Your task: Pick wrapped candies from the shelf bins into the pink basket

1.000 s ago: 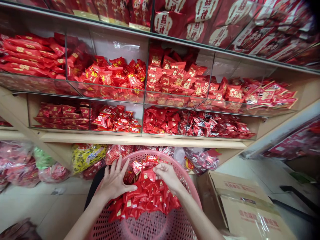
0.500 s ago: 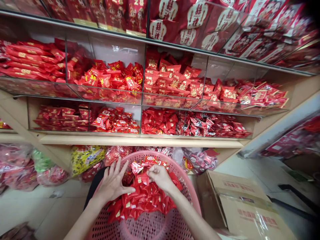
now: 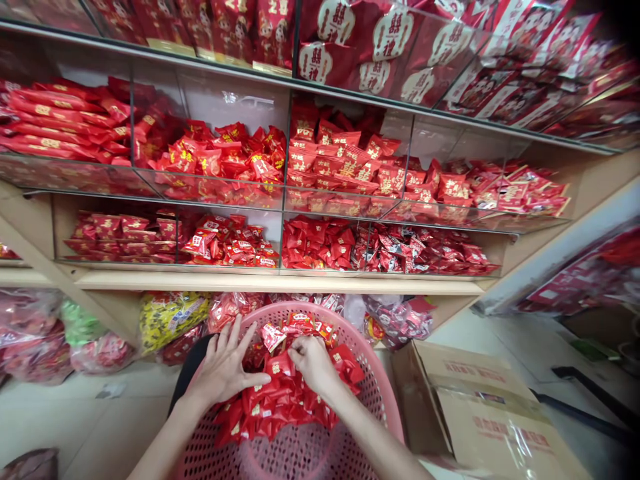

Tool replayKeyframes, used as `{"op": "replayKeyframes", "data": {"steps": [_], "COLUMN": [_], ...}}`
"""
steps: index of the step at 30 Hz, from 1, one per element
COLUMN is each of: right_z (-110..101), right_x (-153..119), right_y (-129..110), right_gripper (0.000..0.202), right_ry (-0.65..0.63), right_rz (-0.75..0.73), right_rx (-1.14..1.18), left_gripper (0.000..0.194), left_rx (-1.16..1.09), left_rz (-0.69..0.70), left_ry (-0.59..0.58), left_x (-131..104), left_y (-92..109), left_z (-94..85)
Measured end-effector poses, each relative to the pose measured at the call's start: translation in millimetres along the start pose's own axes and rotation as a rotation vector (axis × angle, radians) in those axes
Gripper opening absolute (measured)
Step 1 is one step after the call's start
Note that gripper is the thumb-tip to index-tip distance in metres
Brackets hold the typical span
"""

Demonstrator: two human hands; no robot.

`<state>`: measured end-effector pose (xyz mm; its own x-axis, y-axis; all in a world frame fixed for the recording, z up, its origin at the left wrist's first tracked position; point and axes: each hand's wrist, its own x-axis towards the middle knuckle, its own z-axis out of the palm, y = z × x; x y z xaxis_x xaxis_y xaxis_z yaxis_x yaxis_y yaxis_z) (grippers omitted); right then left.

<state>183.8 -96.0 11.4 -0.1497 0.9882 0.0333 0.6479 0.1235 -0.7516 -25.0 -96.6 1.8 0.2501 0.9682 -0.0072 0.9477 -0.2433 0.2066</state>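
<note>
A pink plastic basket [image 3: 385, 393] with a perforated wall holds a heap of small red candy packets [image 3: 300, 407]. My left hand [image 3: 225, 370] is open, with its fingers spread near the basket's left rim and its thumb over the packets. Over the middle of the heap, my right hand [image 3: 315, 365] is closed in a pinch at the upper edge of a red packet [image 3: 281, 363]. A pink-and-white packet [image 3: 273, 337] lies just behind the fingertips, beside several red packets with white labels [image 3: 301, 323].
A wooden shelf [image 3: 280, 283] with clear dividers stands ahead, stocked with red-wrapped sweets [image 3: 325, 160]. Beneath it are plastic bags of candy, one yellow [image 3: 173, 317]. A cardboard box [image 3: 480, 407] sits right of the basket on the tiled floor [image 3: 120, 427].
My right hand has shifted slightly left over the heap, uncovering more red packets to its right. My left hand stays nearly in place.
</note>
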Motion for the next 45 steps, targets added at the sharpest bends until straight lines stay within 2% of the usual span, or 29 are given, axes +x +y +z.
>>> {"op": "replayKeyframes", "data": {"steps": [5, 9, 18, 21, 24, 28, 33, 35, 39, 42, 45], "right_z": [2.1, 9.4, 8.9, 0.3, -14.5, -40.1, -67.3, -72.8, -75.1, -74.3, -74.0], "right_x": [-4.9, -6.0, -8.9, -10.4, -9.3, -4.9, -1.9, -1.5, 0.7, 3.2, 4.2], "right_y": [1.0, 6.9, 3.6, -3.1, -5.9, 6.8, 48.0, 64.9, 85.2, 90.0, 91.6], "right_gripper": [0.013, 0.015, 0.015, 0.018, 0.019, 0.023, 0.028, 0.034, 0.040, 0.038, 0.038], "right_ry": [0.058, 0.071, 0.061, 0.124, 0.216, 0.402, 0.608, 0.600, 0.422, 0.344, 0.367], "right_rz": [-0.061, -0.160, -0.234, -0.231, -0.202, -0.118, 0.021, 0.111, 0.259, 0.271, 0.239], "right_rx": [-0.262, -0.259, -0.206, -0.150, -0.081, -0.022, -0.075, -0.135, -0.102, -0.020, 0.030], "left_gripper": [0.083, 0.071, 0.057, 0.055, 0.063, 0.059, 0.041, 0.038, 0.038, 0.041, 0.048], "left_rx": [-0.014, -0.029, -0.046, -0.074, -0.150, -0.186, -0.219, -0.229, -0.221, -0.204, -0.217], "left_rz": [-0.059, -0.102, -0.012, 0.173, 0.345, 0.384, 0.431, 0.446, 0.457, 0.421, 0.359], "left_ry": [0.029, 0.024, 0.090, 0.057, -0.068, -0.168, -0.127, -0.099, -0.071, -0.093, -0.106], "left_x": [1.0, 2.0, 0.9, 0.9, 2.3, 7.7, 13.5, 13.0, 7.8, 3.2, -0.1], "left_y": [7.8, 9.3, -2.0, 0.8, 12.6, 31.8, 41.2, 43.0, 46.9, 47.6, 44.8], "left_z": [-3.8, -4.7, -0.1, -6.5, -14.8, -20.7, -21.4, -21.0, -15.5, -9.9, -8.8]}}
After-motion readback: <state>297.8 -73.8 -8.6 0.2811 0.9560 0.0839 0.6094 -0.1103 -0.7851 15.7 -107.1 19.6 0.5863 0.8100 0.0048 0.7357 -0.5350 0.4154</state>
